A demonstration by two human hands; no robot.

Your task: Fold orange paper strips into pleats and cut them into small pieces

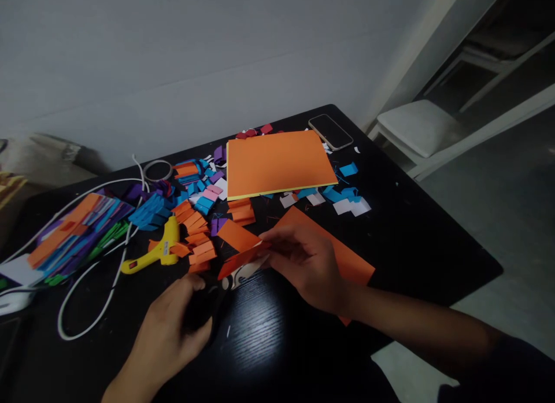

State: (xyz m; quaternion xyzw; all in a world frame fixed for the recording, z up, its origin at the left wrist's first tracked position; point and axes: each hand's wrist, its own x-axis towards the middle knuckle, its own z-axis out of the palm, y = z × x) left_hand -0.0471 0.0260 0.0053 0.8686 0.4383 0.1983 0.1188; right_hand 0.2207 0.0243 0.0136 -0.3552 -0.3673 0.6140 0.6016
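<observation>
My left hand [162, 328] is closed around the dark handles of a pair of scissors [238, 276], whose metal blades point right. Between the thumb and fingers of my right hand [310, 267] is a piece of orange paper [239, 236], folded or bent, just above the blades. How far the blades reach into the paper cannot be made out. Under my right hand and wrist lies a larger orange sheet [353, 258], partly covered by them. Small folded orange pieces [202, 252] are heaped left of the held paper.
A yellow glue gun [167, 244] with a looping white cable [65, 310] lies on the left. Behind my hands sits a stack of orange and yellow sheets [277, 163]. A phone [330, 131], blue scraps [347, 193] and bundled coloured strips [82, 229] are on the black table [416, 235].
</observation>
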